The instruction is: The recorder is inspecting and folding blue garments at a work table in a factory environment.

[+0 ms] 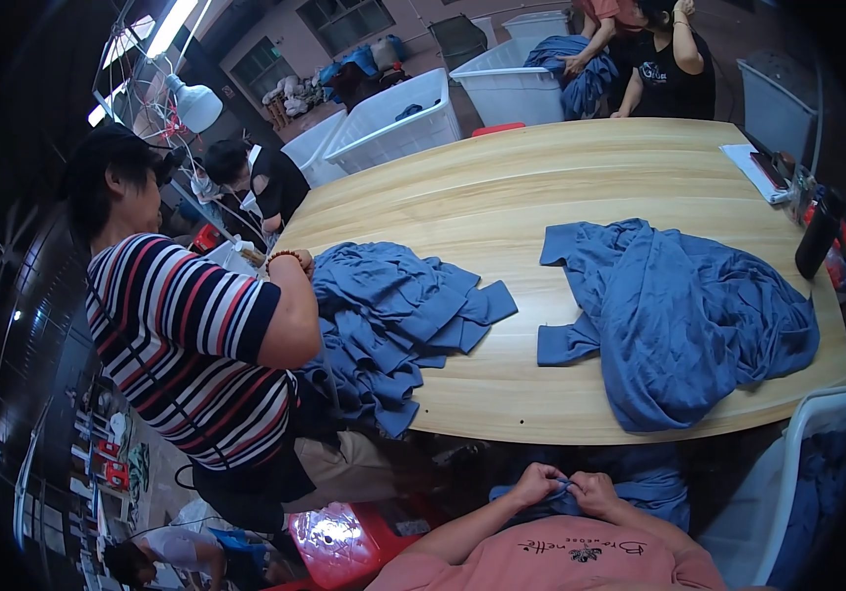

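1. Both hands meet low in the view, just below the near edge of the table. Left hand (537, 485) is closed, fingers curled around a fold of blue fabric garment (651, 485) that lies in the person's lap.
2. Right hand (594, 490) is also closed, pinching the same cloth; the two hands touch, knuckle to knuckle.
3. Most of that blue fabric garment spreads to the right of the hands and behind them, in shadow under the table edge.
4. On the long pale wooden table (561, 177), just beyond the hands and to the right, lies a large crumpled heap of blue cloth (684, 315), one flat sleeve-like piece sticking out to its left.
5. To the left on the same table sits a second pile of blue cloth pieces (393, 310), part of it hanging over the near edge.
6. A person in a red, white and dark striped shirt (182, 340) stands at the left end of the table, one forearm resting on that second pile.
7. Behind the table stand white plastic bins (389, 123), one further back holding more blue cloth, with two other people bending over it.
8. A dark bottle (817, 236) stands near the table's right edge, well apart from the hands.
9. A white plastic bin wall (817, 414) rises at the person's right side.
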Tool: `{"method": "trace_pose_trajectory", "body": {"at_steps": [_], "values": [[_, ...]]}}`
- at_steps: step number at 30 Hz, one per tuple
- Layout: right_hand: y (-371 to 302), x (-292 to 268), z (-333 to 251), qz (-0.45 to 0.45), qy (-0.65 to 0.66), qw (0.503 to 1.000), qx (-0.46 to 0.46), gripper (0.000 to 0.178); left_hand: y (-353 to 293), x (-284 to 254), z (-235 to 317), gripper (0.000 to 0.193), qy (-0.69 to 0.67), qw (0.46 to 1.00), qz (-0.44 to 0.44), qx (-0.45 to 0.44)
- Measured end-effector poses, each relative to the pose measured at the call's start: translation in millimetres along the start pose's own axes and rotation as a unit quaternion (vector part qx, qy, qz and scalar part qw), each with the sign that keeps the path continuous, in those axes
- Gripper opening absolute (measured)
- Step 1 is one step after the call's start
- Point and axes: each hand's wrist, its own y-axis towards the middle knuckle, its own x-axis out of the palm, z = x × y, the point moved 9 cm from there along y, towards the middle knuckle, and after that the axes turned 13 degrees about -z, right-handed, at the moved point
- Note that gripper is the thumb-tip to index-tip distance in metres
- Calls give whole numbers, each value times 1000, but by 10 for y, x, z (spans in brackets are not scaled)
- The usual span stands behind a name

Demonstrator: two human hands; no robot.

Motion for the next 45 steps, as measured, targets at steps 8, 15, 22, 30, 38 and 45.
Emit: {"method": "trace_pose_trajectory", "body": {"at_steps": [8,15,22,30,38,45], "values": [[-13,-60,-20,81,-92,992,1,16,-145,31,305,16,246,953,164,60],[-25,-168,-70,75,-30,997,-17,18,-255,104,732,16,417,897,95,109],[-89,-391,-142,69,55,993,-84,16,-353,-284,930,21,475,878,22,56],[-104,-398,-357,114,-191,973,-57,20,-180,-206,357,14,136,984,-16,118],[224,100,-692,-88,-258,950,-150,8,-137,-393,-59,11,26,998,51,-3],[59,66,-967,-33,-210,916,-341,11,-284,-466,42,4,0,996,82,26]]}}
